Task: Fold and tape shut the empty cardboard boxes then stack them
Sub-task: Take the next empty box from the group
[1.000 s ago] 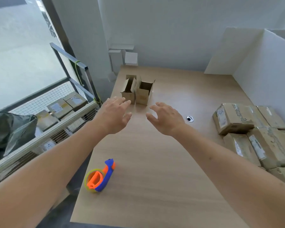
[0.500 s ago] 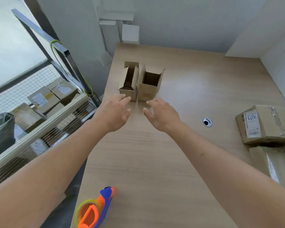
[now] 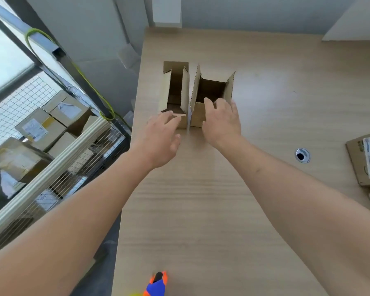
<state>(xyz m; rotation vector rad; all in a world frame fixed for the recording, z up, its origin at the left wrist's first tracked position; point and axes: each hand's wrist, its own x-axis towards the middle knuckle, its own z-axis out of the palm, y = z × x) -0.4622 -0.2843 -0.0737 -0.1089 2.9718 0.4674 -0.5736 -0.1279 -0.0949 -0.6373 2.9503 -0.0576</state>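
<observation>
Two open cardboard boxes, the left box (image 3: 175,95) and the right box (image 3: 212,97), are sitting side by side in the upper middle of the frame. The left hand (image 3: 158,142) is touching one with loose fingers. The right hand (image 3: 221,122) is maybe gripping the other's near wall. These light boxes could be tipping if pushed.

Pale wood grain runs across the worktop (image 3: 222,210), light beige with soft streaks. Two open boxes (image 3: 212,97) show plain tan cardboard outside, dark brown shadow inside. Down at the near edge, the tape dispenser (image 3: 156,285) flashes bright blue with orange and a touch of yellow. Right side, a brown parcel (image 3: 357,163) carries a white label with dark handwriting. A silver grommet (image 3: 302,155) rings a black hole.
</observation>
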